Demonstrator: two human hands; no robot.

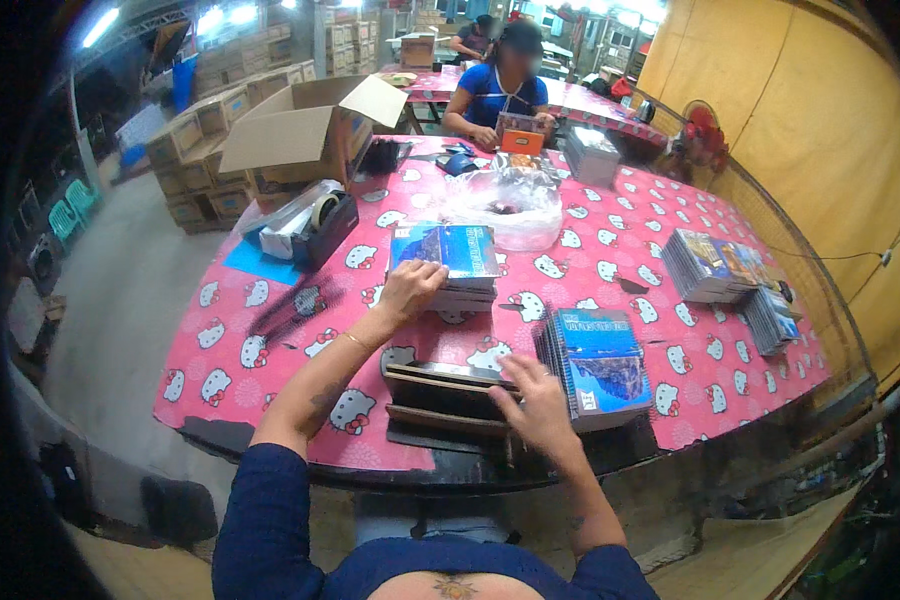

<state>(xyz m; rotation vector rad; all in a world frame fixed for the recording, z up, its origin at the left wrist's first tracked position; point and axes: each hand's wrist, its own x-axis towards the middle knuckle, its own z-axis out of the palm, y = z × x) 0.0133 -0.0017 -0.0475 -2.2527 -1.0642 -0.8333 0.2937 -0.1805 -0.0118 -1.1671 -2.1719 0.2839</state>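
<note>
My left hand (415,288) lies on the near left corner of a blue-covered spiral-bound booklet (460,250), its fingers bent together over the edge. That booklet tops a small stack in the middle of the table. My right hand (538,408), with thumb and fingers apart and nothing held, is over the right end of a low slotted wooden stand (445,387) at the table's near side. Whether it touches the stand I cannot tell. Just right of this hand is a taller stack of blue spiral-bound booklets (600,365), bindings on its left side.
The pink patterned tablecloth (370,345) covers the table. A dark box (320,225) with a tape roll and an open carton (295,135) stand left. Further booklet stacks (715,265) lie right. Beyond a plastic bag (510,210), a co-worker (505,95) holds an orange item.
</note>
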